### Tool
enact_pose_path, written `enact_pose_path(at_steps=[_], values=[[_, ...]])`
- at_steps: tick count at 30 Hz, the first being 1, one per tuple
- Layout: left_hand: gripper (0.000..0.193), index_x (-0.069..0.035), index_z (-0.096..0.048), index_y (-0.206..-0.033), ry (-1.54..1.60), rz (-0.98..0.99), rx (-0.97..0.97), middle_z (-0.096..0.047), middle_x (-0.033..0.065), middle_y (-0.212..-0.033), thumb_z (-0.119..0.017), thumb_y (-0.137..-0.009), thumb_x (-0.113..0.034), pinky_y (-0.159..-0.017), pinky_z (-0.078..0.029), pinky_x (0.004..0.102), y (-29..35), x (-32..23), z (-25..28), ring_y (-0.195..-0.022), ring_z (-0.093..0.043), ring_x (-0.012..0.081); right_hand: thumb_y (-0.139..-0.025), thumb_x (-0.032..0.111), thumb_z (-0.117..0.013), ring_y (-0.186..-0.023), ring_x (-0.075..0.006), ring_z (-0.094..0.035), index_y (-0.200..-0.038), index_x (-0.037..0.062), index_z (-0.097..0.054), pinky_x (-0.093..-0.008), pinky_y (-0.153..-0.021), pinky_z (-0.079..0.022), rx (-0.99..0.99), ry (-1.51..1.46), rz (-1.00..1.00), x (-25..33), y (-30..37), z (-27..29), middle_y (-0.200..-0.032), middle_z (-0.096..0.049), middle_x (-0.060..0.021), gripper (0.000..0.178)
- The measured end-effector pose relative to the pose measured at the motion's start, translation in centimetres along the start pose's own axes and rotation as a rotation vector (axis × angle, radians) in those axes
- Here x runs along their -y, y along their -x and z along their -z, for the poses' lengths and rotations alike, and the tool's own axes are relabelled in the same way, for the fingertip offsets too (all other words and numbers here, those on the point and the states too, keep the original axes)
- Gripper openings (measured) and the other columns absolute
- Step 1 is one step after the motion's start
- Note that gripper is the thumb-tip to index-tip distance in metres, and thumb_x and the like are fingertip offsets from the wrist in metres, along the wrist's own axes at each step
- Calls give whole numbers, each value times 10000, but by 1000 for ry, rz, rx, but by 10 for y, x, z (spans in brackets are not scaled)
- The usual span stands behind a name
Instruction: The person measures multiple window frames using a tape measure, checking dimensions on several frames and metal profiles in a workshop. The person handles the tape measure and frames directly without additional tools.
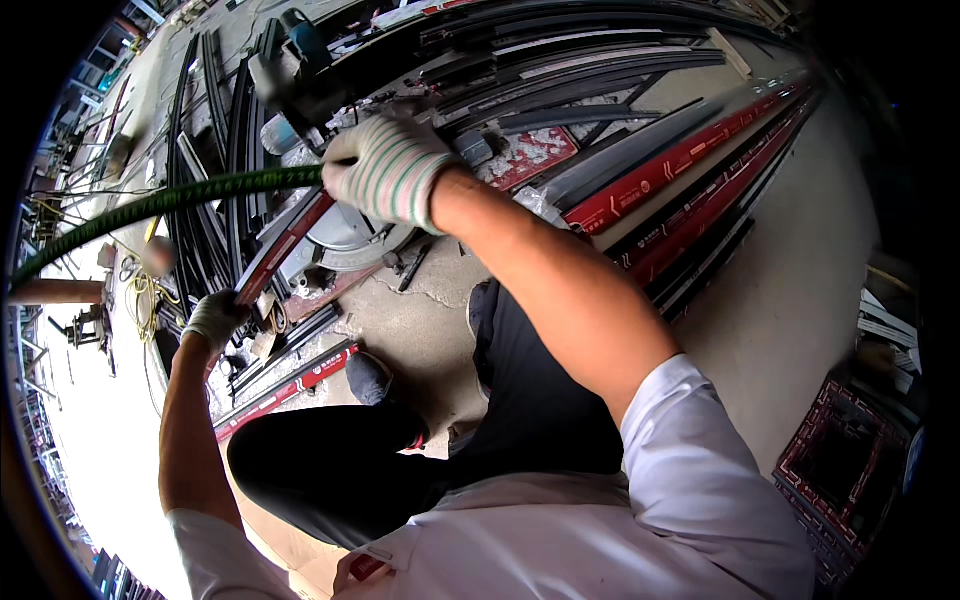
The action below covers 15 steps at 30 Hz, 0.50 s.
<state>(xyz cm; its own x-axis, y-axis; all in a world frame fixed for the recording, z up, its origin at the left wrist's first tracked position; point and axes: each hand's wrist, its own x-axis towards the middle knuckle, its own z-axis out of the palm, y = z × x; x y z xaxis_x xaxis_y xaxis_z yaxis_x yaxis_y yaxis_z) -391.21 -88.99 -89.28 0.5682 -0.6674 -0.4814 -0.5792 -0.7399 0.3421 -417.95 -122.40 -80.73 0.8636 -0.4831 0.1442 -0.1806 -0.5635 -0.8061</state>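
My right hand [392, 170], in a white knit glove with green and pink stripes, is closed above a mitre saw. What lies inside its fist is hidden. A green and black hose [170, 198] arcs in from the left and meets this glove at the thumb side. Below the hand shows the saw's round silver table [350, 240]; its teal motor housing [303, 40] stands farther off. My left hand [215, 318], also gloved, is lower left, its fingers closed round the near end of a long profile bar [285, 240] with red film. The bar slopes up toward the saw.
Dark profiles [590, 60] lie stacked at the back, and red-filmed bars [690, 160] run along the right. Another red bar [300, 385] lies near my shoe [370, 378]. Yellow cable [145, 310] coils at left. Frames [835, 450] are piled at lower right.
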Motion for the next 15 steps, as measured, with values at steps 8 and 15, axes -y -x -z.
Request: enact_pose_path(at_steps=[8,15], values=[[202,-24,-668,-1059,51,-13,117,-673,44,-834,-702,-887,-124,-727,-488,311,-34,-7,-24,-748,-553,128,-858,316,-614,-734,-263,-687,-986,113,-763,-377,-713,-527,198,103,-23,0,-10,-15,-807,-719,-140,283],[195,-19,-672,-1009,123,-134,117,-628,54,-771,-717,-869,-147,-675,-473,323,-88,50,-49,-700,-502,133,-879,344,-589,-808,-325,-690,-992,97,-747,-407,-774,-534,343,271,-112,-11,-26,-38,-892,-718,-166,314]])
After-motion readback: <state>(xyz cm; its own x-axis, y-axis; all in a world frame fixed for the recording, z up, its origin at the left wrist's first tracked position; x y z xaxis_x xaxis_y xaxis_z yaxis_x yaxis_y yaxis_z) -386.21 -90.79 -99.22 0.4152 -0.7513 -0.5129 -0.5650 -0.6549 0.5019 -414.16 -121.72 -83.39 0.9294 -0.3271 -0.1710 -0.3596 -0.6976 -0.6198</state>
